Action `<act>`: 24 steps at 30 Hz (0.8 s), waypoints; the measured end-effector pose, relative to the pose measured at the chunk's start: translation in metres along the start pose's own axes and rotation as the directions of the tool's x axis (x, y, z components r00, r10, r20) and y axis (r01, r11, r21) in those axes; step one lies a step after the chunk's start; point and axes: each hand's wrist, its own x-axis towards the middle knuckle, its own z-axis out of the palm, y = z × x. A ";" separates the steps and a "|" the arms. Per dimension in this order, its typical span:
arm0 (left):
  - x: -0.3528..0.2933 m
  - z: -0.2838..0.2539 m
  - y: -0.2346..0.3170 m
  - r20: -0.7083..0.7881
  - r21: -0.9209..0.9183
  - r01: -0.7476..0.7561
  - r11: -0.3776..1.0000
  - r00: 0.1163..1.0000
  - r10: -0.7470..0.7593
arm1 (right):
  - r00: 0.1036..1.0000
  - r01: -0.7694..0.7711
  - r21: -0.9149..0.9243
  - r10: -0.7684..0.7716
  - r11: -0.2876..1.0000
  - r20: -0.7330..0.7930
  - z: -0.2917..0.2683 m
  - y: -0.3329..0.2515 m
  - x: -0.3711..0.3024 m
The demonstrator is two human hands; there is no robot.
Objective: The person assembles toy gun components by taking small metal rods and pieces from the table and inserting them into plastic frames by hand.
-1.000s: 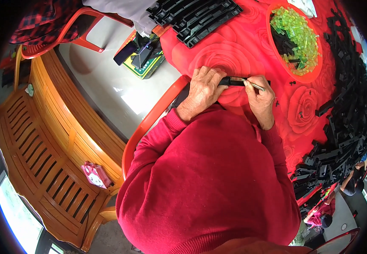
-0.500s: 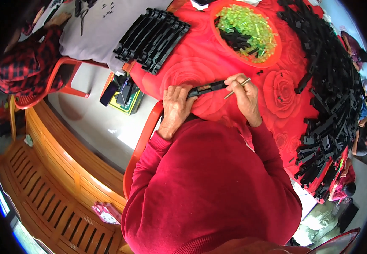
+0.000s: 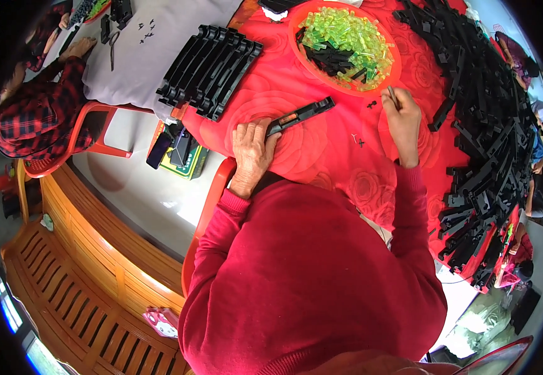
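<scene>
My left hand (image 3: 253, 153) grips the near end of a long, narrow black plastic part (image 3: 309, 112) with a small coppery strip in its channel. The part points away to the right, over the red tablecloth. My right hand (image 3: 403, 119) is away from it, closed on a thin metal rod-like tool (image 3: 393, 97); its exact kind cannot be made out. Near that hand lie a small black cross-shaped piece (image 3: 371, 104) and another small dark piece (image 3: 360, 144).
Beyond my hands stands a red basin (image 3: 396, 65) of yellow-green translucent pieces and black pieces. Black parts lie in a neat row (image 3: 212, 72) at left and a large heap (image 3: 484, 150) at right. Scissors (image 3: 113, 53) rest on grey cloth; a person in a checked sleeve (image 3: 37, 122) sits left.
My right hand has left the black plastic part and moved right and away with the metal tool. My left hand keeps hold of the part, whose far end now tilts further up.
</scene>
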 end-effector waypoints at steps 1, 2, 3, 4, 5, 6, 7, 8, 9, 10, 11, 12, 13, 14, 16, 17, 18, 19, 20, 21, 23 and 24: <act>0.000 -0.001 0.000 -0.004 0.005 -0.007 1.000 1.000 0.007 | 0.999 0.033 -0.115 -0.030 0.993 0.032 -0.001 -0.010 0.012; 0.000 -0.001 0.000 -0.005 0.014 -0.004 1.000 1.000 0.004 | 0.999 0.037 -0.107 -0.033 0.994 0.037 0.003 -0.006 0.020; 0.000 -0.001 0.000 -0.002 0.011 -0.013 1.000 1.000 0.013 | 0.993 0.111 -0.226 -0.099 0.968 0.064 0.007 -0.002 0.031; 0.000 -0.001 0.000 0.001 0.007 -0.021 1.000 1.000 0.021 | 0.982 0.187 -0.338 -0.162 0.922 0.101 0.010 -0.001 0.039; 0.000 0.001 -0.002 0.000 0.008 -0.022 1.000 1.000 0.022 | 0.982 0.188 -0.337 -0.163 0.923 0.100 0.015 -0.002 0.045; -0.001 0.002 -0.003 -0.005 0.012 -0.037 0.999 0.999 0.037 | 0.983 0.161 -0.476 -0.100 0.865 0.152 0.021 -0.008 0.050; -0.002 0.003 -0.005 -0.008 0.015 -0.053 0.998 0.999 0.053 | 0.981 0.141 -0.604 -0.028 0.784 0.192 0.026 -0.013 0.056; -0.002 0.004 -0.005 -0.007 0.021 -0.051 0.998 0.999 0.051 | 0.980 0.143 -0.600 -0.030 0.787 0.195 0.028 -0.013 0.061; -0.004 0.004 -0.006 -0.006 0.021 -0.045 0.999 0.999 0.045 | 0.971 0.150 -0.647 0.010 0.747 0.237 0.031 -0.014 0.064; -0.004 0.004 -0.005 -0.004 0.020 -0.040 0.999 0.999 0.041 | 0.960 0.160 -0.692 0.053 0.704 0.276 0.034 -0.015 0.068; -0.004 0.005 -0.005 -0.012 0.019 -0.043 0.999 0.999 0.044 | 0.958 0.164 -0.687 0.052 0.708 0.283 0.036 -0.014 0.072; -0.003 0.005 -0.004 -0.008 0.024 -0.039 0.999 0.999 0.039 | 0.943 0.204 -0.682 0.046 0.702 0.330 0.036 -0.012 0.075; -0.002 0.003 -0.002 -0.005 0.018 -0.032 0.999 0.999 0.032 | 0.926 0.244 -0.676 0.041 0.695 0.376 0.036 -0.010 0.077; -0.002 0.002 -0.002 -0.002 0.013 -0.025 1.000 1.000 0.025 | 0.923 0.245 -0.673 0.044 0.698 0.381 0.037 -0.008 0.079; -0.003 0.001 -0.002 0.002 0.032 -0.015 0.999 1.000 0.015 | 0.898 0.280 -0.650 0.046 0.707 0.438 0.040 -0.005 0.081; -0.002 0.001 -0.002 -0.001 0.029 -0.021 0.999 1.000 0.021 | 0.894 0.278 -0.645 0.053 0.712 0.444 0.040 -0.003 0.084; -0.001 0.000 -0.002 -0.005 0.027 -0.028 0.999 1.000 0.028 | 0.890 0.283 -0.638 0.052 0.716 0.453 0.041 0.002 0.086; 0.000 0.000 -0.004 0.030 0.020 -0.032 0.999 0.999 0.031 | 0.897 0.248 -0.598 0.052 0.762 0.439 0.040 0.009 0.088; -0.002 -0.001 -0.002 0.030 0.027 -0.025 0.999 0.999 0.025 | 0.904 0.212 -0.555 0.054 0.804 0.424 0.037 0.017 0.089; 0.002 -0.004 0.002 -0.003 0.063 -0.024 0.998 1.000 0.025 | 0.921 0.250 -0.496 -0.047 0.832 0.386 0.035 0.016 0.086; 0.003 -0.012 0.008 -0.041 0.102 -0.019 0.995 0.999 0.023 | 0.953 0.236 -0.384 -0.136 0.892 0.271 0.028 0.015 0.078; 0.004 -0.018 0.012 -0.041 0.110 -0.014 0.994 0.999 0.018 | 0.971 0.230 -0.270 -0.200 0.935 0.131 0.023 0.007 0.071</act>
